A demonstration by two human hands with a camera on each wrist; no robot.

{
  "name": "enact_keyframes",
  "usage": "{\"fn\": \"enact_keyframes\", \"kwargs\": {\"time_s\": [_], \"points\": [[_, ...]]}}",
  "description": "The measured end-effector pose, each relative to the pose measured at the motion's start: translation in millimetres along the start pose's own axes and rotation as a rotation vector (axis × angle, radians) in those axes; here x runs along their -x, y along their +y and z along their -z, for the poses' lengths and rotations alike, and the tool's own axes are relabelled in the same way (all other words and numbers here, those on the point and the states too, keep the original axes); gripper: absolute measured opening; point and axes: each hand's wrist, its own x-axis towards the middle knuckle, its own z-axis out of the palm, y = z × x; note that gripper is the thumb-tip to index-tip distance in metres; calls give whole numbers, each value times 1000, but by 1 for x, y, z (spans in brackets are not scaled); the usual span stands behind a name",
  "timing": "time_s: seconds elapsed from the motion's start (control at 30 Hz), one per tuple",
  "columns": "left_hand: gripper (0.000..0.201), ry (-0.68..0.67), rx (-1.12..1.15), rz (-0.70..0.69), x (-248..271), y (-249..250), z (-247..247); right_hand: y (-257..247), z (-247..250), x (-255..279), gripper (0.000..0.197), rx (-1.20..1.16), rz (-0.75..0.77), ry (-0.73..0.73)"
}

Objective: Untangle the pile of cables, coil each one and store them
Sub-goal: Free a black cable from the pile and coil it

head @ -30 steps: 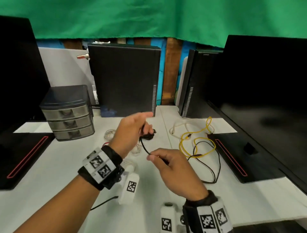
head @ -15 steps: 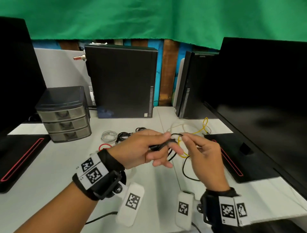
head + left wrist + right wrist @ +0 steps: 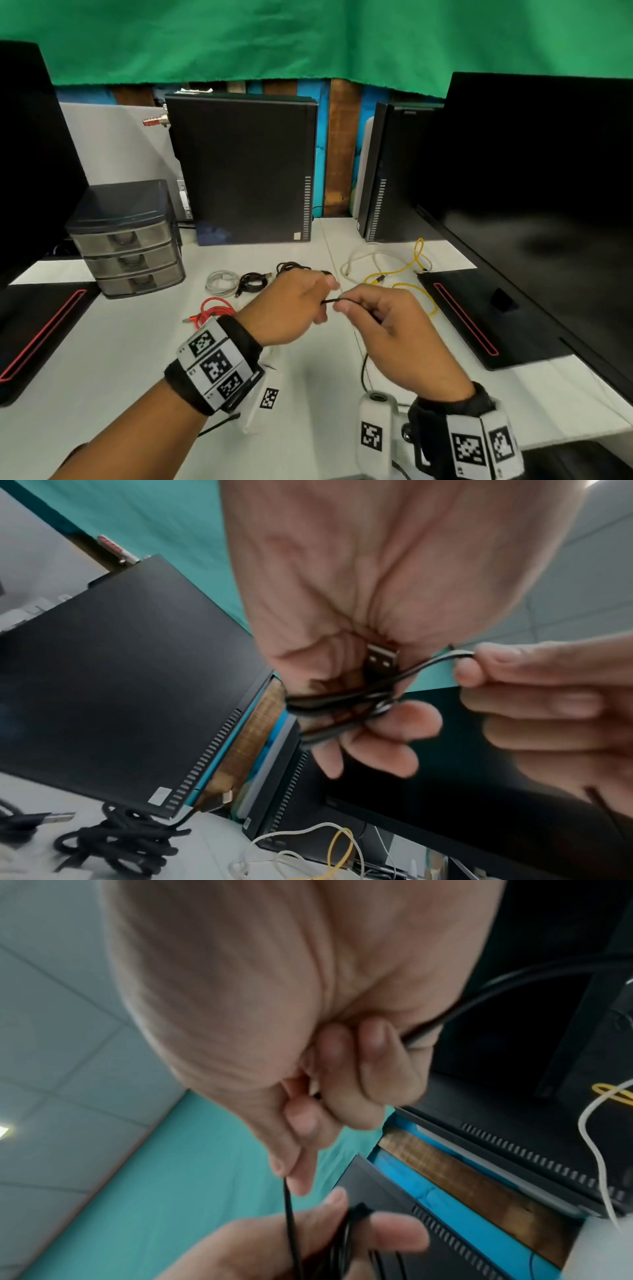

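Two dark monitors [image 3: 534,192] flank the hands, with two computer cases [image 3: 245,169] beyond the knuckles and a small drawer unit [image 3: 128,238] off to the left. Past the left hand [image 3: 294,308] lie coiled white, black and red cables [image 3: 219,282]; beyond the right hand [image 3: 394,339], loose yellow and white ones [image 3: 407,270]. The left hand grips a coiled black cable [image 3: 342,704]; the right pinches its free strand. Only the left wrist view shows the coil's metal plug [image 3: 383,659]; from above, knuckles hide it.
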Motion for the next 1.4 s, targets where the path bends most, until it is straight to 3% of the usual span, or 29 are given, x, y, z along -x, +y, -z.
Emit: {"fn": "enact_keyframes", "kwargs": {"time_s": [0.07,0.17,0.27,0.4,0.67,0.83,0.9,1.0,1.13,1.2,1.33,1.4], "points": [[54,-135,66,28,2,6,-2,1,7,-2,19,-49,17,133],[56,-321,510,76,5,14,5,7,11,-7,14,-134,30,322],[53,-444,811,39,11,19,17,12,5,-11,13,-197,30,363],[52,-279,1014,4,13,25,21,26,-3,-21,18,-180,-16,376],[48,0,1072,-6,9,30,26,42,46,-125,21,384,98,237],[45,116,1237,26,2,28,34,35,59,-143,28,486,-33,-44],[44,143,1232,36,1,28,35,39,58,-145,37,535,-71,-67],[45,137,1181,18,4,28,37,44,62,-145,36,789,-130,-19],[45,126,1203,-14,8,34,44,53,74,-143,42,623,-223,-23],[45,130,1238,-29,10,36,47,56,80,-139,46,570,-213,-11],[47,122,1268,-47,11,38,49,52,75,-131,35,494,-185,-69],[45,111,1246,-45,12,39,47,51,72,-131,35,471,-154,-24]]}}
